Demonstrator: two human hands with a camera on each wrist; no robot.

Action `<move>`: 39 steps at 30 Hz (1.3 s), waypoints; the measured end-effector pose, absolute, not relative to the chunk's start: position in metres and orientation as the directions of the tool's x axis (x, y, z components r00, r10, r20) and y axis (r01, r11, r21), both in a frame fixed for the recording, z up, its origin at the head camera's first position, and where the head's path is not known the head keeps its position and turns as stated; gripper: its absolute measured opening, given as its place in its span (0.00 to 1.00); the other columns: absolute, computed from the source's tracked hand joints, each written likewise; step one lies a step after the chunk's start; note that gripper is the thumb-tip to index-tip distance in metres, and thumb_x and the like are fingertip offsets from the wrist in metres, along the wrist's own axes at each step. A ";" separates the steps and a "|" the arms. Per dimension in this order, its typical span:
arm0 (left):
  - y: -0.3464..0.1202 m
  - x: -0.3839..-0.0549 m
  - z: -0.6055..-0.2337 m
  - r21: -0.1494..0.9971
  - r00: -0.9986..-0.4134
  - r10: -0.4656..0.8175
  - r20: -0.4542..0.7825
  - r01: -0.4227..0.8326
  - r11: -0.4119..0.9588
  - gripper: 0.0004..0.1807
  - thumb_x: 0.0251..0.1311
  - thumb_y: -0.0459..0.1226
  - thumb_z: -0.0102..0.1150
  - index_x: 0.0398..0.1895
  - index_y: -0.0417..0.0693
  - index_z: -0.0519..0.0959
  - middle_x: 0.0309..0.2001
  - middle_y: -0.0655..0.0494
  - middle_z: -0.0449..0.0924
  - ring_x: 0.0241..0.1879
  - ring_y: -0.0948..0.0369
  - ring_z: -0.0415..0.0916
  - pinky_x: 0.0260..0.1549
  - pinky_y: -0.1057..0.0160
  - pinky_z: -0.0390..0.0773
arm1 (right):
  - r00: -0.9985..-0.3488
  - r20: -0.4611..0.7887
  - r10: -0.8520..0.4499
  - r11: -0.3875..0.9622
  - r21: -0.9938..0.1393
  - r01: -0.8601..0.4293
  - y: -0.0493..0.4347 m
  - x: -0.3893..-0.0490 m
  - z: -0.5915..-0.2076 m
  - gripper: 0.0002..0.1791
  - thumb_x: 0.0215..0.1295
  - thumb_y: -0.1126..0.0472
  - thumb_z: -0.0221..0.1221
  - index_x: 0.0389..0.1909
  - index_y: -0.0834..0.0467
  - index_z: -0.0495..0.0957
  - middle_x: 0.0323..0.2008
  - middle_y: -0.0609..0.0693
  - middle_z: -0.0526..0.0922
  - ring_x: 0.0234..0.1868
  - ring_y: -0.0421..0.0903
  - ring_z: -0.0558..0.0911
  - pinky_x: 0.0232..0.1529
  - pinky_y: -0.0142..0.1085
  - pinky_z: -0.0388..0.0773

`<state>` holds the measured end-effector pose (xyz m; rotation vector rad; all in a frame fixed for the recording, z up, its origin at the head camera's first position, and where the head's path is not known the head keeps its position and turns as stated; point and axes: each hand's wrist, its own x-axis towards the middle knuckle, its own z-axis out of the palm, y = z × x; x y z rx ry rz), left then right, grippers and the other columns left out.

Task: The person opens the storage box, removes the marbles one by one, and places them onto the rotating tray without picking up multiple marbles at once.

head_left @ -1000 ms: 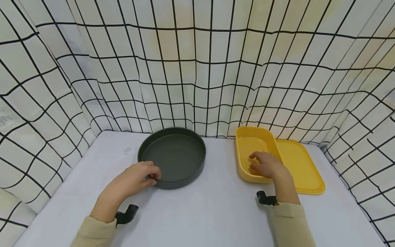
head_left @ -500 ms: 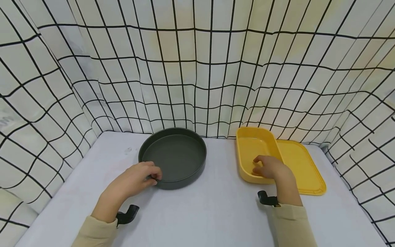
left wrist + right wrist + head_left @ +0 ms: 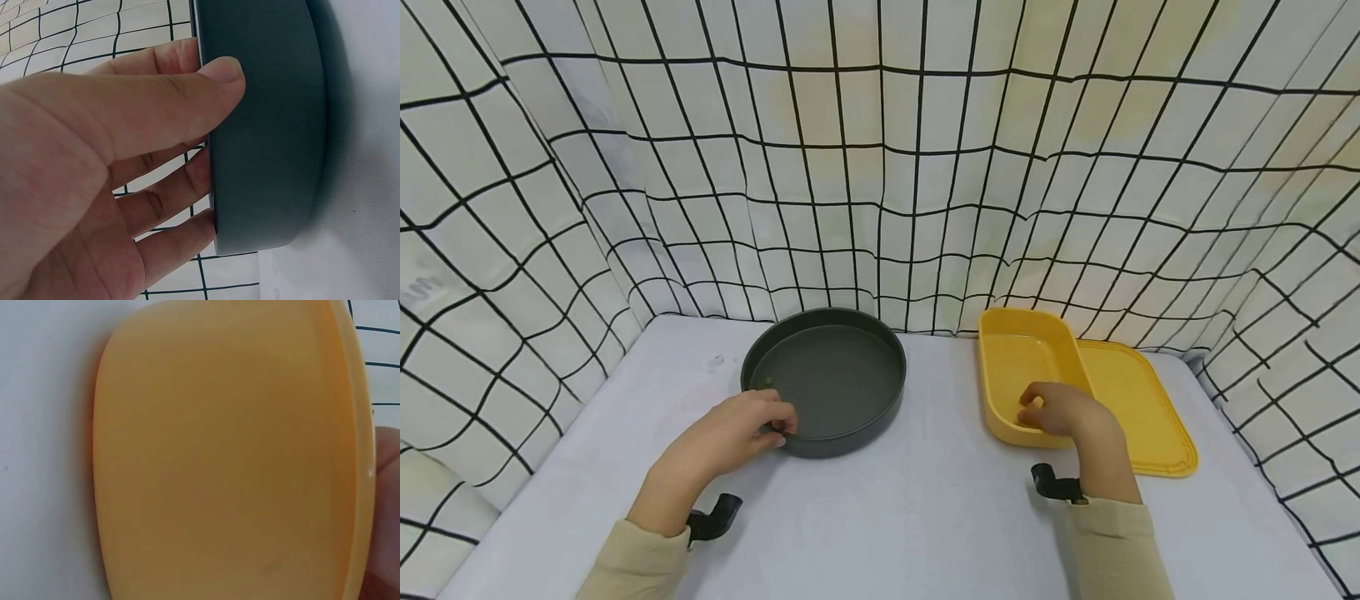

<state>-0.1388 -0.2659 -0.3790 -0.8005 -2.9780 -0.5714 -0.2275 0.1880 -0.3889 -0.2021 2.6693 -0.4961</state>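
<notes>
My left hand (image 3: 741, 427) holds the near left rim of a round, dark grey-green pan (image 3: 827, 375). In the left wrist view, the thumb (image 3: 222, 70) lies against the outer wall while the other fingers reach over the rim. A tiny greenish speck (image 3: 768, 382) shows inside the pan beside the knuckles. My right hand (image 3: 1067, 412) reaches over the near end of a yellow rectangular container (image 3: 1022, 333), its fingers bent down inside. In the right wrist view the container's wall (image 3: 225, 450) hides most of that hand, and I cannot tell whether its fingertips hold something.
A flat yellow lid (image 3: 1138, 408) lies right of the container, partly under its edge in the head view. Both stand on a white-covered table (image 3: 917, 508). A black grid net (image 3: 917, 150) over pale cloth closes off the back and both sides.
My right hand has drawn slightly nearer and rightward within the container, its index finger and thumb closer together. The greenish speck now shows in the pan. My left hand keeps its hold.
</notes>
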 end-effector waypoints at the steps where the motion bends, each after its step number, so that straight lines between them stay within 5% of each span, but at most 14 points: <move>1: -0.266 -0.139 -0.379 0.343 -0.869 0.485 0.100 0.488 0.803 0.15 0.52 0.28 0.71 0.32 0.60 0.81 0.34 0.68 0.75 0.36 0.66 0.75 0.38 0.63 0.78 | -0.901 -0.375 -0.216 0.924 -0.376 -0.065 0.188 -0.228 -0.389 0.17 0.68 0.49 0.61 0.53 0.53 0.79 0.49 0.56 0.82 0.46 0.54 0.76 0.44 0.49 0.74; 9: -0.265 -0.140 -0.379 0.337 -0.869 0.486 0.097 0.488 0.805 0.14 0.52 0.29 0.71 0.32 0.60 0.81 0.34 0.67 0.75 0.36 0.65 0.76 0.38 0.62 0.78 | -0.875 -0.368 -0.314 0.882 -0.455 -0.125 0.187 -0.234 -0.398 0.07 0.70 0.51 0.59 0.40 0.49 0.80 0.30 0.47 0.76 0.37 0.48 0.74 0.35 0.40 0.67; 17: -0.265 -0.140 -0.379 0.334 -0.872 0.481 0.088 0.481 0.811 0.14 0.53 0.29 0.71 0.33 0.60 0.81 0.34 0.68 0.75 0.36 0.65 0.76 0.39 0.61 0.78 | -0.823 -0.311 -0.475 0.783 -0.576 -0.235 0.183 -0.242 -0.407 0.07 0.72 0.61 0.54 0.44 0.54 0.81 0.35 0.47 0.79 0.39 0.46 0.74 0.39 0.38 0.71; 29: -0.264 -0.138 -0.375 0.342 -0.876 0.474 0.084 0.473 0.812 0.14 0.53 0.28 0.71 0.33 0.60 0.81 0.34 0.67 0.75 0.37 0.63 0.77 0.39 0.61 0.78 | -0.826 -0.278 -0.490 0.755 -0.609 -0.243 0.180 -0.246 -0.412 0.07 0.64 0.68 0.56 0.38 0.54 0.77 0.29 0.48 0.75 0.34 0.46 0.73 0.36 0.38 0.69; 39: -0.264 -0.138 -0.376 0.341 -0.882 0.465 0.073 0.460 0.820 0.14 0.53 0.29 0.71 0.33 0.60 0.81 0.34 0.67 0.75 0.37 0.65 0.76 0.39 0.62 0.78 | -0.845 -0.256 -0.469 0.752 -0.618 -0.230 0.182 -0.245 -0.413 0.02 0.71 0.64 0.54 0.40 0.55 0.75 0.31 0.49 0.75 0.36 0.47 0.73 0.37 0.38 0.70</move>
